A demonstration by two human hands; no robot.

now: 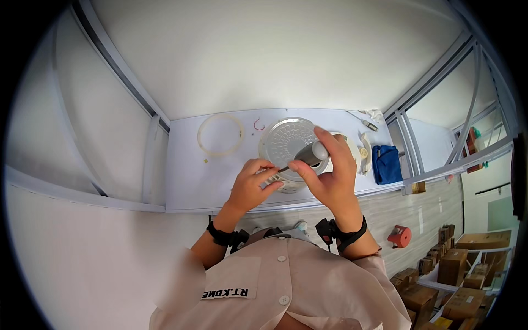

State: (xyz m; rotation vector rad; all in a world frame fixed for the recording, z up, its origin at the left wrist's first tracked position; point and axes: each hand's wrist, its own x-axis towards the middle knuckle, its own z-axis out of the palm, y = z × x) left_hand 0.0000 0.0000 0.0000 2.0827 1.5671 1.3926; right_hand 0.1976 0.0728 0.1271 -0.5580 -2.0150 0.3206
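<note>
A screwdriver [309,155] with a thick grey handle lies slanted in my right hand [336,179], thumb and fingers closed round it. Its dark shaft points left and down to my left hand [250,184]. There the thumb and fingers pinch together at the shaft's tip, and whatever small thing they hold is too small to make out. Beneath both hands stands a round appliance part with a silver metal disc [286,135] on top, embossed in a ring pattern. My hands and the screwdriver hide its near right side.
On the white table [190,181] lie a pale ring [201,144], a red wire [256,125] and a small yellow piece [206,161]. To the right are another screwdriver [369,125], a white curved part [366,151] and a blue cloth [386,164]. Frame posts [157,159] flank the table.
</note>
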